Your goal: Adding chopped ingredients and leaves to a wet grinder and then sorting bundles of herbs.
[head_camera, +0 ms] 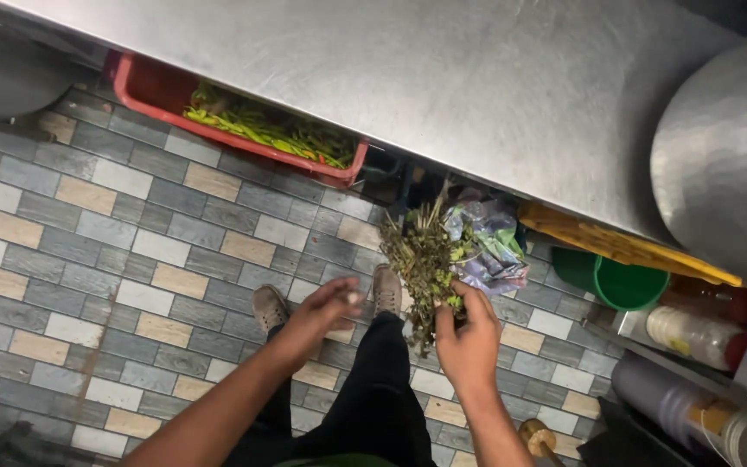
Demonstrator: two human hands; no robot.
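Head view: we are pinching a herb bunch (424, 259) in our right hand (469, 337); left hand (326, 307) hanging loosely curled, empty.

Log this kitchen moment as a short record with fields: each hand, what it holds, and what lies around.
right hand: right hand grips a bunch of leafy herbs by the stems
left hand: left hand holds nothing, fingers loosely curled, beside the bunch
below the bunch: clear plastic bag on the tiled floor
counter: steel counter runs across the top
under the counter: red crate with green vegetables, green bucket
right edge: large steel pot
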